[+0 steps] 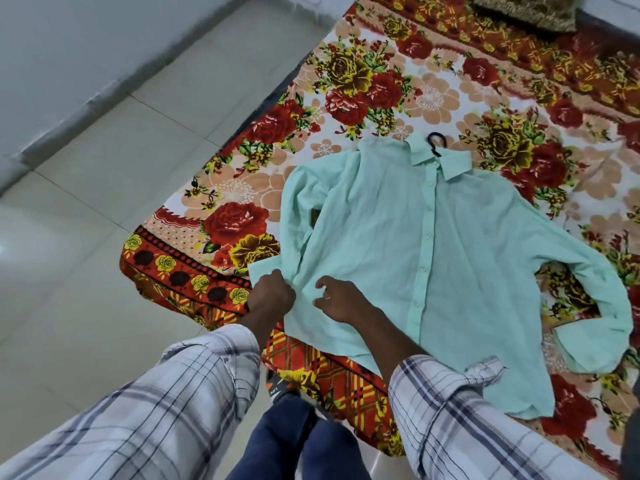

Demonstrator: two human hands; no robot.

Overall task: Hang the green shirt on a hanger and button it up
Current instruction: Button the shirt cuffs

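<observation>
The green shirt [381,237] lies flat, front up, on a floral blanket [363,91], reaching from the centre of the picture out toward three o'clock. Its collar [440,161] points to twelve o'clock, and the black hook of the hanger [434,143] pokes out of it onto the blanket. The placket [425,233] runs closed from the collar toward the hem at six o'clock, with a row of pale buttons along it. We cannot tell whether each one is fastened. One sleeve sweeps out to four o'clock and curls back, its end lying on the blanket. The other sleeve is folded along the shirt's nine-o'clock side.

Our left hand [272,294] sits at the shirt's eight-o'clock edge, its fingers curled into a fist that grips the cloth there. Our right hand [337,301] rests on the shirt front just beside it, on its three-o'clock side, with fingers bent and tips on the fabric. We cannot tell whether it pinches the cloth or only presses on it. A ring shows on one finger.

Both arms wear plaid sleeves [156,410] and come in from six o'clock. Between them we see blue jeans [287,441] and a shoe [280,386] at the blanket's edge. Pale floor tiles [104,168] fill the nine-o'clock side, and an olive cushion [523,8] sits at one o'clock, at the top edge.
</observation>
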